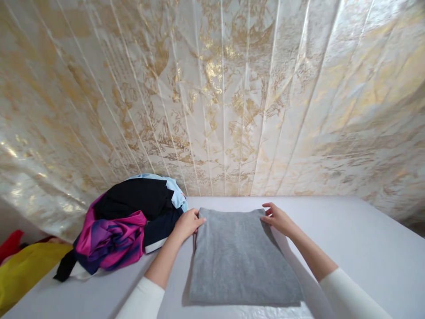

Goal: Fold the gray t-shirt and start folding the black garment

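Observation:
A grey garment (244, 261), folded into a neat flat shape, lies on the white table in front of me. My left hand (188, 223) is closed on its far left corner, thumb on top of the cloth and fingers tucked at the edge. At the far right corner, my right hand (277, 218) pinches the cloth between thumb and fingers, with the index finger lifted away. The near edge of the garment rests flat, a little wider than the far edge. What kind of garment it is cannot be told.
Left of my left arm sits a heap of clothes: black cloth (133, 197), pink and purple cloth (113, 239), light blue cloth (177, 190). Yellow cloth (29, 270) lies beyond the left edge of the white table (361, 248). Behind hangs a gold-patterned curtain (229, 97).

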The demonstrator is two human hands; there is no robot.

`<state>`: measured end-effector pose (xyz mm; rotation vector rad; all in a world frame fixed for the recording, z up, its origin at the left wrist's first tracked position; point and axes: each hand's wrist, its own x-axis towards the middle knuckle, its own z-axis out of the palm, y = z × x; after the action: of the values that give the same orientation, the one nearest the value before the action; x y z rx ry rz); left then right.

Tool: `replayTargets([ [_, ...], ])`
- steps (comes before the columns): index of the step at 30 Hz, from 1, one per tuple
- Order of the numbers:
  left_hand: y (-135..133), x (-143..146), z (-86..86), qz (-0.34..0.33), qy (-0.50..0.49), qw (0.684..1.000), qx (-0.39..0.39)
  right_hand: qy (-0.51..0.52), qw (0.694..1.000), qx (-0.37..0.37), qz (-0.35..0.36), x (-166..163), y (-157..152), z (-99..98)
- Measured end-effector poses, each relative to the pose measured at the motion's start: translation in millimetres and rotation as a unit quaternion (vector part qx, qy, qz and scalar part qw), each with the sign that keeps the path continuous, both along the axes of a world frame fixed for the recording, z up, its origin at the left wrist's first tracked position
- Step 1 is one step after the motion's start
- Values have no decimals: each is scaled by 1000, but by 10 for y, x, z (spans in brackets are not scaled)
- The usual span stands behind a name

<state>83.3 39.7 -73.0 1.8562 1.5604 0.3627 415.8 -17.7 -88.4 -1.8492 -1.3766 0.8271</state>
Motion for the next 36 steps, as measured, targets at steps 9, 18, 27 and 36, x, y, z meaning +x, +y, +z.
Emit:
replayTargets([
  [9, -95, -4, 13, 69, 97, 988, 103, -141, 983, 113, 23, -50, 35, -130],
  [18, -598, 143, -25, 12, 147, 975, 166, -138, 987, 74, 35, -93, -322, -133],
  [27, -754, 89, -176, 9, 182, 964, 196, -221, 969, 112, -1, -152, -371, -191],
  [36, -227, 246, 10, 26, 112, 967, 227, -142, 982, 127, 16, -74, -69, -162],
])
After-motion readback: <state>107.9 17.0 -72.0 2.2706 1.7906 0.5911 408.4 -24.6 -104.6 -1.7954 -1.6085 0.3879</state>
